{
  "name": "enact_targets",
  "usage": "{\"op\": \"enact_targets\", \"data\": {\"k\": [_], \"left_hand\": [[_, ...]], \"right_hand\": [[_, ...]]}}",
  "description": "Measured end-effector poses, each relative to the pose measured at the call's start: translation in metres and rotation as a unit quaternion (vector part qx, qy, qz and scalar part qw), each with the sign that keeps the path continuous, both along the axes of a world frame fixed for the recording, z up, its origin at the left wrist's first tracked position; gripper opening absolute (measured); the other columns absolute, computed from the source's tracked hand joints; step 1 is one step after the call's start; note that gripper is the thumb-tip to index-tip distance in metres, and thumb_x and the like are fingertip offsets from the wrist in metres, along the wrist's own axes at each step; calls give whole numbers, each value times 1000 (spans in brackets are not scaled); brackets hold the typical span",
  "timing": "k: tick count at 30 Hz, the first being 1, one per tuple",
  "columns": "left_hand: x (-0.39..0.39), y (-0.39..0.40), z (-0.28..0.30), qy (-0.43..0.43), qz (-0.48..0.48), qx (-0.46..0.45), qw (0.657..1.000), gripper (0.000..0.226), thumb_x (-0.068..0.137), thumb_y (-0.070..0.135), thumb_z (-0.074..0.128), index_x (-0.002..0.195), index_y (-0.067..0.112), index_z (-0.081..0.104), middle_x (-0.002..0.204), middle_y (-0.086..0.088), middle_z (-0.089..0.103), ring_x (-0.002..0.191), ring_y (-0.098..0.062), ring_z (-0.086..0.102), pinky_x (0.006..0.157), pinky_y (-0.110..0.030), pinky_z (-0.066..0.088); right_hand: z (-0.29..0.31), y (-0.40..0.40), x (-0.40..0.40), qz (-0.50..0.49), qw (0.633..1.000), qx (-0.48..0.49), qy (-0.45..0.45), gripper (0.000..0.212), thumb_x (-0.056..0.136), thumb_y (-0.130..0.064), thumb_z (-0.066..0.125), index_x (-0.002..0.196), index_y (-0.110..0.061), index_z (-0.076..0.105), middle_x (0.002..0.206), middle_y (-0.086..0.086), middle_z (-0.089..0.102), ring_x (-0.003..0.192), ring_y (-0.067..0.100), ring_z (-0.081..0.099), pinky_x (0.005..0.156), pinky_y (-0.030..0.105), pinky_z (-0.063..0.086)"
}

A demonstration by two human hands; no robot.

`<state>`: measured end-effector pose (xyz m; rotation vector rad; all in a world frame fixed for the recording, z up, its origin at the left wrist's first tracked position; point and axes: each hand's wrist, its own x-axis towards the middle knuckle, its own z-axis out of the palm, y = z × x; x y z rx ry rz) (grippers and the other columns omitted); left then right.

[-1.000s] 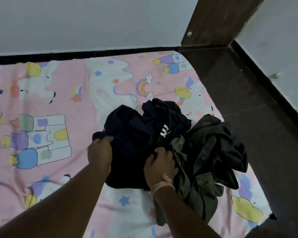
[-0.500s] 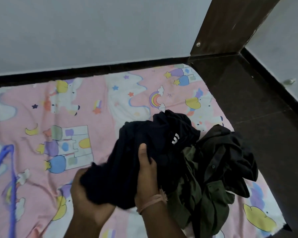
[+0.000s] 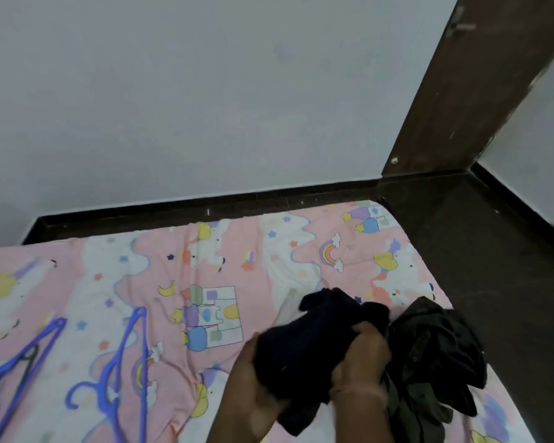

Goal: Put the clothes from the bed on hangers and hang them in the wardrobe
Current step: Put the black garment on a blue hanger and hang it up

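A bunched dark navy garment (image 3: pixel 311 346) is held between both hands just above the bed. My left hand (image 3: pixel 253 388) cups it from below left, and my right hand (image 3: pixel 362 362) grips its right side. To the right, a dark olive shirt and another dark garment (image 3: pixel 429 356) lie in a crumpled heap on the pink cartoon-print bedsheet (image 3: pixel 205 266). Two blue plastic hangers lie flat on the sheet at the left: one hanger (image 3: pixel 122 372) nearer the middle, the other hanger (image 3: pixel 16 369) at the frame's left edge.
A grey wall (image 3: pixel 205 91) runs behind the bed, above a dark ledge (image 3: pixel 205 209). A brown wooden panel (image 3: pixel 454 91) stands at the back right corner. Dark floor (image 3: pixel 499 266) lies to the right of the bed.
The view has tilted up and swung left, bringing the two blue hangers into sight. Both hands have gathered the navy garment into a tighter bundle and lifted it away from the olive heap.
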<state>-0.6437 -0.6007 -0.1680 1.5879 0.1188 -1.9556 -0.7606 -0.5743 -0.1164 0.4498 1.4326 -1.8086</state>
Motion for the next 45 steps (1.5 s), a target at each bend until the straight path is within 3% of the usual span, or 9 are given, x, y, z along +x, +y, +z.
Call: {"op": "enact_targets", "data": {"k": [3, 10, 17, 24, 30, 35, 37, 42, 45], "left_hand": [[10, 24, 59, 123, -36, -49, 991, 37, 104, 36, 55, 122, 9, 71, 122, -19, 72, 118, -43, 64, 106, -57, 47], [0, 36, 116, 190, -39, -83, 978, 41, 98, 29, 62, 132, 8, 65, 129, -18, 68, 120, -42, 64, 100, -57, 52], [-15, 29, 169, 257, -50, -33, 964, 10, 93, 11, 52, 88, 7, 60, 142, -34, 50, 137, -56, 40, 111, -71, 33], [-48, 25, 198, 245, -56, 1, 968, 34, 102, 31, 54, 120, 3, 60, 118, -21, 67, 105, -36, 67, 77, -58, 58], [-43, 11, 238, 210, -85, -210, 951, 27, 102, 3, 34, 101, 6, 61, 88, -9, 67, 73, -20, 65, 62, -28, 53], [-35, 2, 315, 266, -169, -351, 882, 46, 80, -13, 26, 96, 2, 67, 74, -6, 61, 48, -10, 44, 43, -19, 30], [-34, 3, 337, 306, -185, -390, 849, 49, 72, -10, 25, 78, 3, 72, 66, -4, 58, 45, -11, 45, 43, -20, 32], [-20, 12, 331, 422, -218, -432, 767, 15, 56, 1, 56, 66, 7, 65, 59, 1, 59, 48, -12, 53, 51, -23, 38], [5, 1, 308, 390, -192, -407, 804, 15, 72, 11, 61, 83, 6, 70, 76, -3, 65, 61, -16, 57, 59, -27, 42]], "right_hand": [[46, 2, -29, 10, 999, 15, 34, 38, 67, -16, 60, 101, -4, 70, 97, 20, 72, 87, 44, 69, 75, 60, 58], [160, -9, -60, 251, 955, 69, 140, 50, 64, -27, 58, 109, -8, 69, 93, 12, 69, 84, 29, 67, 74, 46, 57], [292, 4, -33, 223, 949, -221, 25, 39, 97, -6, 24, 117, 6, 56, 116, 33, 66, 100, 43, 69, 72, 42, 60], [345, 34, -2, 345, 848, -396, -79, 22, 96, -4, 27, 91, -6, 49, 97, 25, 72, 81, 28, 75, 48, 19, 51], [338, 31, -40, 362, 892, -269, 12, 25, 100, -23, 48, 114, -3, 54, 109, 25, 69, 71, 27, 71, 48, 23, 50], [270, 34, -72, 336, 939, -71, 12, 92, 70, -68, 78, 135, -7, 58, 119, 21, 68, 110, 39, 66, 92, 54, 53], [249, 37, -63, 360, 926, -89, -73, 79, 77, -66, 72, 126, -4, 68, 123, 19, 68, 115, 38, 64, 101, 53, 48], [244, 30, -9, 348, 917, -179, -74, 43, 107, -7, 33, 79, 1, 65, 60, 7, 68, 52, 11, 67, 52, 18, 53], [247, 20, 10, 308, 916, -247, -66, 59, 107, -13, 27, 71, -1, 72, 55, 6, 65, 42, 10, 58, 43, 15, 47]]}}
